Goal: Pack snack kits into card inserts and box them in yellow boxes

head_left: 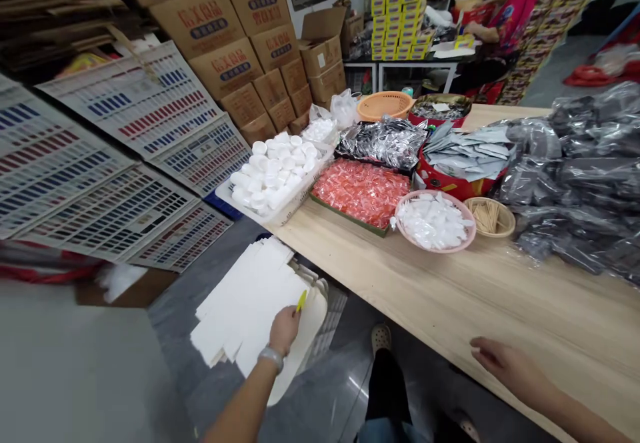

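My left hand, with a pale bangle at its wrist, is closed, and a small yellow piece sticks out past its fingertips. I cannot tell exactly what that piece is. Below and around this hand lies a stack of flat white card sheets, low beside the table. Whether the fingers touch the sheets is unclear. Over the front part of the wooden table, my right hand is held with its fingers loosely stretched and holds nothing.
On the table stand a white basket of white cups, a tray of red packets, a pink bowl of white packets, a small basket of sticks and grey plastic packs. Cartons rise behind. Another person sits far back.
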A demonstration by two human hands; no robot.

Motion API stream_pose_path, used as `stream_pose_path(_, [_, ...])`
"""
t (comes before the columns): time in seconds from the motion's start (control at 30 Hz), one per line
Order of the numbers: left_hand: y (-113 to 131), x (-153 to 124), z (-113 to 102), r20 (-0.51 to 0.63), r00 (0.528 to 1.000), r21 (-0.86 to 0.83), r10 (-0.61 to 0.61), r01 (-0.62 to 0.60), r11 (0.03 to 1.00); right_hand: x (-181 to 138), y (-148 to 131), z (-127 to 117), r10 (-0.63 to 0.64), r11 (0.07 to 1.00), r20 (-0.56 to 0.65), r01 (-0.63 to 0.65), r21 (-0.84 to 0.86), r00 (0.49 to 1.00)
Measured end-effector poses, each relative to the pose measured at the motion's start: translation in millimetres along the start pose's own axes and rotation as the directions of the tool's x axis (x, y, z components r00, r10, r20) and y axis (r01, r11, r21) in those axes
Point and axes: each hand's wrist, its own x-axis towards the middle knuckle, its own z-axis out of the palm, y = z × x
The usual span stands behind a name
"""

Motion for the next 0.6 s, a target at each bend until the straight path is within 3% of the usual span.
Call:
stream_pose_path(0.1, [17,-7,11,-0.117,0.989,-0.034,-0.087,0.084,0.996,16,-14,3,-0.127,0.991,0.056,0.13,-0.036,0.99])
stream_pose_path(0.2, [24,-13,15,-0.156,0.98,-0.135,-0.125,0.104,0.985,9,-4,8,-0.19,0.982,0.037,0.189,0.02,0.981])
stream_pose_path(0.27, [20,-18,1,-0.169,0.976,-0.212,-0.136,0.098,0.972,-7,9,16,-0.147,0.985,0.017,0.145,0.088,0.989])
stream_pose_path(0.33, [20,-29,-27,-0.208,0.965,-0.281,-0.159,0.097,0.955,-26,7,27,-0.076,0.983,0.018,0.072,0.166,0.997])
stream_pose_path(0.4, [33,-49,-61,-0.264,0.95,-0.339,-0.167,0.071,0.938,-37,-24,39,-0.086,0.954,0.045,0.07,0.29,0.995])
stream_pose_path(0.47, [68,-80,-86,-0.289,0.955,-0.371,-0.066,-0.049,0.927,-40,-80,48,-0.238,0.861,0.08,0.173,0.478,0.968])
stream_pose_path(0.53, [122,-114,-89,-0.259,0.941,-0.37,0.215,-0.303,0.878,-38,-142,52,-0.448,0.682,0.055,0.302,0.666,0.892])
stream_pose_path(0.6, [186,-144,-70,-0.294,0.878,-0.374,0.378,-0.47,0.8,-34,-180,47,-0.506,0.514,-0.038,0.336,0.789,0.862])
